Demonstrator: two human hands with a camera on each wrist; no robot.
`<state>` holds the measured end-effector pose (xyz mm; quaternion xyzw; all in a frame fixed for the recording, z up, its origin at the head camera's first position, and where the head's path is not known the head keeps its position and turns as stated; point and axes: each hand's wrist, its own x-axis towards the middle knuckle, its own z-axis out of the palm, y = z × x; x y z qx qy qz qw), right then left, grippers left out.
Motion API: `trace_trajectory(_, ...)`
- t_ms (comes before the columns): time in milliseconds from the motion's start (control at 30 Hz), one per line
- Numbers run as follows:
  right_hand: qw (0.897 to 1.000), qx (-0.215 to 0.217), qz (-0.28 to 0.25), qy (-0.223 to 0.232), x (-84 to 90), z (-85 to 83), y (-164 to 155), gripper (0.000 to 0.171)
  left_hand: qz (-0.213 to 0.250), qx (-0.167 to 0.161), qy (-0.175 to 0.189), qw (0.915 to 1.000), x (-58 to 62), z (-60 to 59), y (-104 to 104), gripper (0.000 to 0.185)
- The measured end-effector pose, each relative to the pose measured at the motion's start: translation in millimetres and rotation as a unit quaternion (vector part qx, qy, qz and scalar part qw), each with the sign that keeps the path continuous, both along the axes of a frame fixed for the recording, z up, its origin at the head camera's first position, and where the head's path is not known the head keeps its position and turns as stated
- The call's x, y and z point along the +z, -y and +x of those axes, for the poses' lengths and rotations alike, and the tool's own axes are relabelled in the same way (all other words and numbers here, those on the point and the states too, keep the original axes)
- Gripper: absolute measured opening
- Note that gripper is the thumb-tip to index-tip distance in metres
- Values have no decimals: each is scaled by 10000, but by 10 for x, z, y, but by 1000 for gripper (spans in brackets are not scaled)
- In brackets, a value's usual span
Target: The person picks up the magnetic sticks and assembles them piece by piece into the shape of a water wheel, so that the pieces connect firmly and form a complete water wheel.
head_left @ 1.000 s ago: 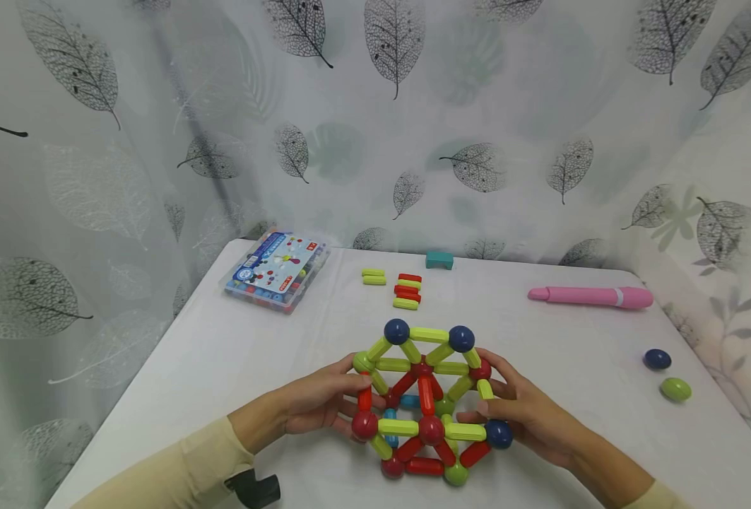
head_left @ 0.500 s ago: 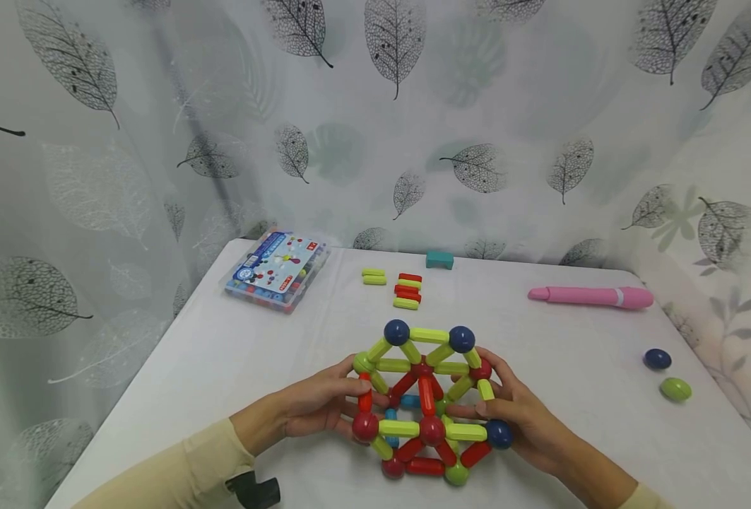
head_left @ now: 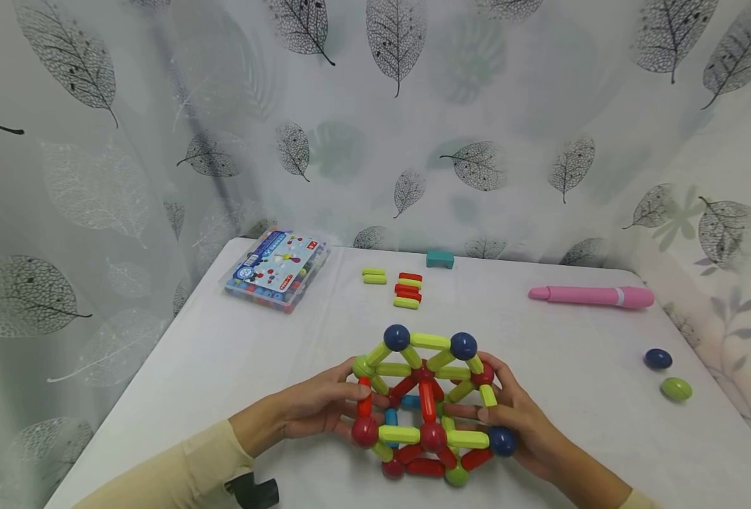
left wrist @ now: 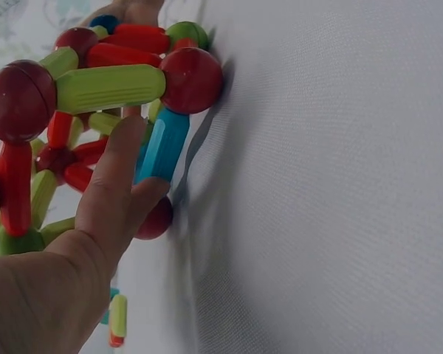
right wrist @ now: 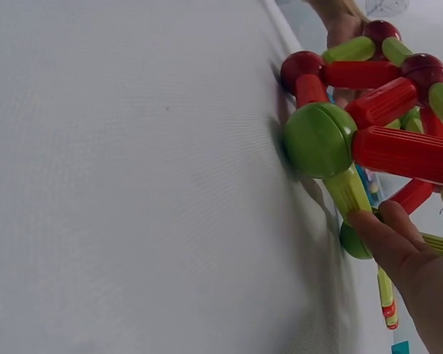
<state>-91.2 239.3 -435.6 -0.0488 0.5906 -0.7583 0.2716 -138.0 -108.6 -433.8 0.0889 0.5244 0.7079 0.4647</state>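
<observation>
We see the magnetic rod-and-ball structure (head_left: 427, 404) tipped slightly nearer since a second ago, resting on the bench (head_left: 578, 367); left hand (head_left: 314, 406) and right hand (head_left: 521, 420) pinch its sides, suggesting mere repositioning.

One stick-and-ball structure (head_left: 427, 406), two loose balls (head_left: 658, 359), one pink pen (head_left: 590, 297), one box (head_left: 277, 270)

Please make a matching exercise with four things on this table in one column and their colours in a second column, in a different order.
Things:
1. pen
2. small block at the far edge
3. loose ball nearer the pen
4. loose ball nearer the camera

Colours:
A. green
B. pink
C. dark blue
D. teal

Pairs: 1-B, 2-D, 3-C, 4-A
</observation>
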Motion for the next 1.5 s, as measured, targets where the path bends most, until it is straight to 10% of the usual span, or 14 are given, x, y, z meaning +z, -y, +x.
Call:
trace_trajectory(700,9992,-49,-193,-349,-69,84,5,77,193,-357,-205,9990,-34,20,32,67)
trace_trajectory(900,9977,233,311,-558,-20,71,-66,81,-553,-240,-849,9946,14,6,48,72)
trace_trajectory(1033,9786,434,1646,-1155,48,53,-238,89,-1410,-91,-1741,9745,39,1,117,83)
trace_trajectory(1267,9091,1192,3080,-2541,121,72,-534,112,-1802,-325,-3633,9135,19,111,217,108)
trace_trajectory(1500,8879,1303,3429,-2777,132,106,-522,110,-1942,-395,-4507,8704,15,212,141,115)
